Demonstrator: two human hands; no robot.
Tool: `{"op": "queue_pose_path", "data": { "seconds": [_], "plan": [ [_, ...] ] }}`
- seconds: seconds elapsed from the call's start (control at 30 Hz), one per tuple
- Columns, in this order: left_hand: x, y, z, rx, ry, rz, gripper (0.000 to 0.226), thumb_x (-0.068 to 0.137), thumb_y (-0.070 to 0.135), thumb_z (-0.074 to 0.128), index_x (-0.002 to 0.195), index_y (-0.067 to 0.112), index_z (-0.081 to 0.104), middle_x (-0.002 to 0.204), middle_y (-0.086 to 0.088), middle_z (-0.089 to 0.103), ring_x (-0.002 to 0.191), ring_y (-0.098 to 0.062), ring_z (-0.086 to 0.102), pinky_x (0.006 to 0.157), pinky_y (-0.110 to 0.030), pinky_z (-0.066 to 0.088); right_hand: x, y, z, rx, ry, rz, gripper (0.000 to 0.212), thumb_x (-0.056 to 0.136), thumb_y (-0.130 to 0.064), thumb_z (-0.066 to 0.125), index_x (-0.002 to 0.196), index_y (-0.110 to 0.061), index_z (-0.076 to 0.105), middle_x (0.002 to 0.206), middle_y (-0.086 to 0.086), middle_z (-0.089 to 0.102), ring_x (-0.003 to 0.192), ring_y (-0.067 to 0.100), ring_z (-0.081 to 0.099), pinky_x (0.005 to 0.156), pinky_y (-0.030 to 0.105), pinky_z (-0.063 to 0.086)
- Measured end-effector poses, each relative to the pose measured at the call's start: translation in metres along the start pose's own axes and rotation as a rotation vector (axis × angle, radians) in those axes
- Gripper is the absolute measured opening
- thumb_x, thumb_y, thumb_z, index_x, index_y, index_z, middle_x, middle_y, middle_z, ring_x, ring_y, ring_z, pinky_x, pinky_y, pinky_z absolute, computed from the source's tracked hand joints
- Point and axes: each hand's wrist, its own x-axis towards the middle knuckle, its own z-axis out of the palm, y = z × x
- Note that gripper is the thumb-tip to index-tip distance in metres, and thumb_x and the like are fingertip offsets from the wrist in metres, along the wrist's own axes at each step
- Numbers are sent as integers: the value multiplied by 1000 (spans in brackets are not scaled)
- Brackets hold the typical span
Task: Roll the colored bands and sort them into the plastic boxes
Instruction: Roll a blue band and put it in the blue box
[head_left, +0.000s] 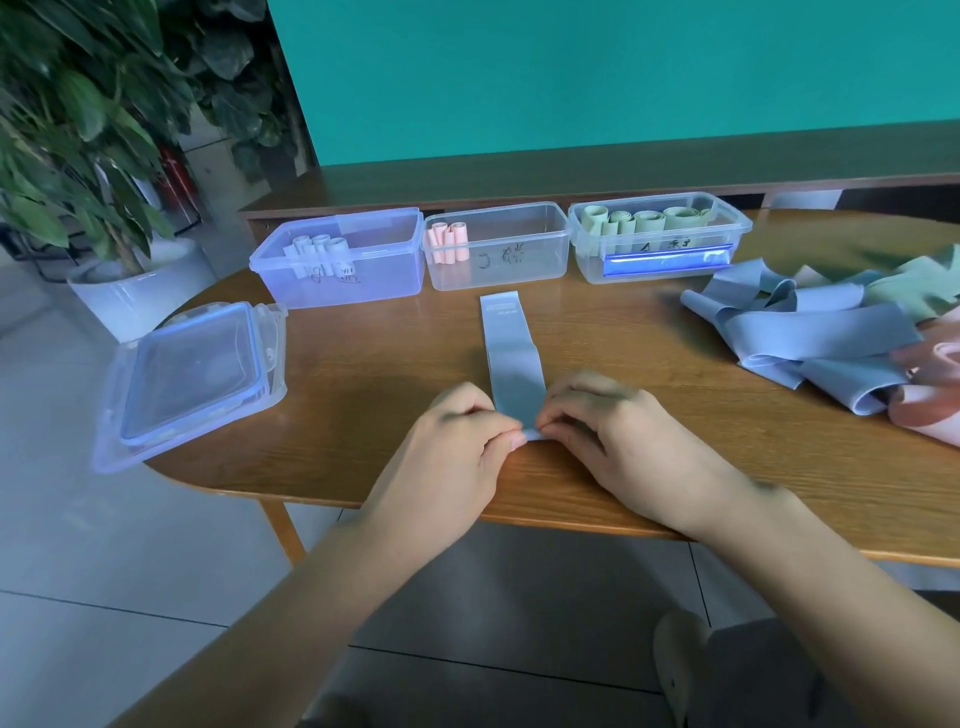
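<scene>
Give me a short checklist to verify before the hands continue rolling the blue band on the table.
1. Both hands pinch the near end: left hand and right hand have a grip on the flat blue elastic band: ok.
2. Band lies straight on the oval wooden table: ok.
3. Roll tightness at the near end: cannot tell, fingers hide it.
4. Left clear plastic box holding pale blue rolls is open: ok.
5. Loose pile of unrolled bands lies apart from the band: ok.

Grained wood table, clear glossy plastic boxes, matt, seemingly elastic bands.
</scene>
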Motion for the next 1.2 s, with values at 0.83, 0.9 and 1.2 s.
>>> {"op": "queue_pose_path", "data": {
  "seconds": [0.83,0.9,1.2],
  "plan": [
    [12,-3,7,-33,48,-24,19,96,27,65,107,17,77,101,4,59,91,-4,51,82,-14,38,7,10,5,-37,74,-19,11,96,-20,68,104,-16,75,107,-3,64,99,18,61,91,29,49],
    [14,-3,7,-23,35,-29,22,97,28,62,109,17,77,103,4,58,91,-3,49,82,-14,37,8,10,3,-39,44,-3,10,95,-22,69,103,-19,74,105,-5,65,99,17,60,91,32,49],
    [16,-3,5,-56,36,-39,15,91,21,71,106,22,73,102,10,64,90,-4,54,78,-9,40,15,15,4,-37,-2,49,13,95,-19,67,107,-19,74,100,-6,65,96,14,59,87,28,47]
  ]
}}
